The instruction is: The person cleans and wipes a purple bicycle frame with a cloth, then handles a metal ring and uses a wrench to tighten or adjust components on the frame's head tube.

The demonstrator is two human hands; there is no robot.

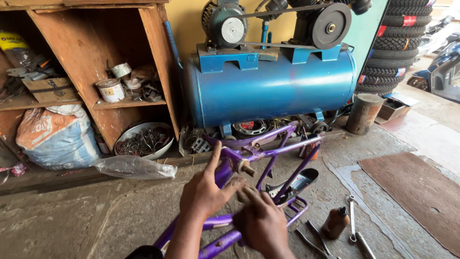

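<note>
Right hand (262, 221): seen nearest the camera, curled downward, its fingers (249, 195) bent onto the purple bicycle frame (268, 152) just below the bottom bracket; a light pinch on the tube is suggested, though a full grasp cannot be told.
Left hand (203, 192): held just beside the right and slightly farther, fingers spread and released, index raised, thumb stretched toward the bracket; nothing is clasped.
Bottom bracket axle (246, 168): a short tan stub projecting from the frame, found just ahead of both hands; the left thumb is placed nearest to it.
Frame axis: the frame is laid on the concrete floor (120, 216), its long tubes running from the lower left, under the hands, up and away to the right.
Near right: a brown bottle (335, 222), wrenches (357, 225) and pliers (314, 240) are laid on the floor; a black saddle (297, 184) is seen under the tubes.
Middle: a crumpled clear plastic bag (136, 167) and a bowl of metal scrap (145, 140) are set left of the frame.
Far: a blue compressor tank (273, 88), wooden shelves (96, 57) and stacked tyres (395, 45) are ranged behind.
</note>
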